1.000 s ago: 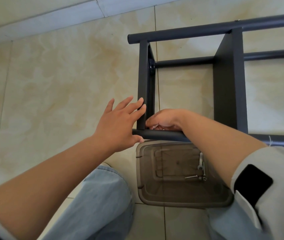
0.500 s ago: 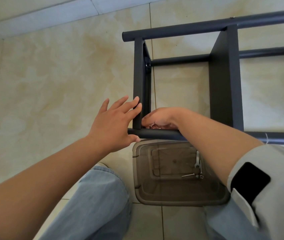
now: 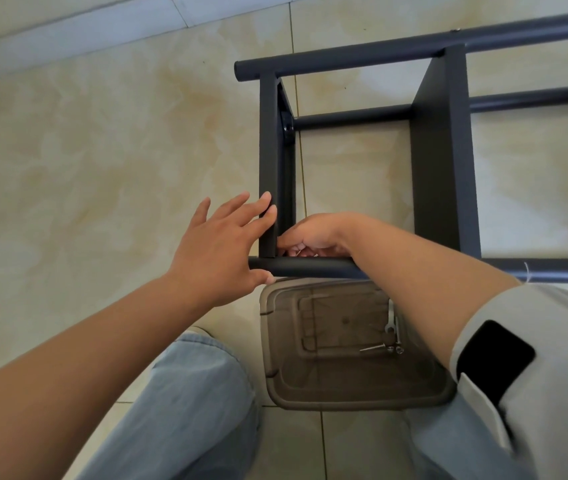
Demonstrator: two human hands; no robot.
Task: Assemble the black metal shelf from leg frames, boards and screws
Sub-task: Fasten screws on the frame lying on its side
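The black metal shelf point(image 3: 442, 161) lies on its side on the tiled floor, its tubular leg frames running left to right and its boards standing on edge. My left hand point(image 3: 222, 244) lies flat with straight fingers against the outer face of the end board point(image 3: 268, 143), thumb beside the near leg tube point(image 3: 310, 266). My right hand point(image 3: 313, 237) is curled inside the corner where that board meets the tube; its fingertips pinch something small and metallic, mostly hidden.
A smoky transparent plastic tray point(image 3: 345, 386) sits on the floor between my knees, holding a small wrench point(image 3: 390, 318) and a few screws point(image 3: 384, 348). A white skirting strip point(image 3: 85, 26) runs along the far left. Open tiled floor lies to the left.
The view has shifted slightly; both hands stay at the same corner of the shelf. My right hand's fingers keep working inside the joint with little visible movement.
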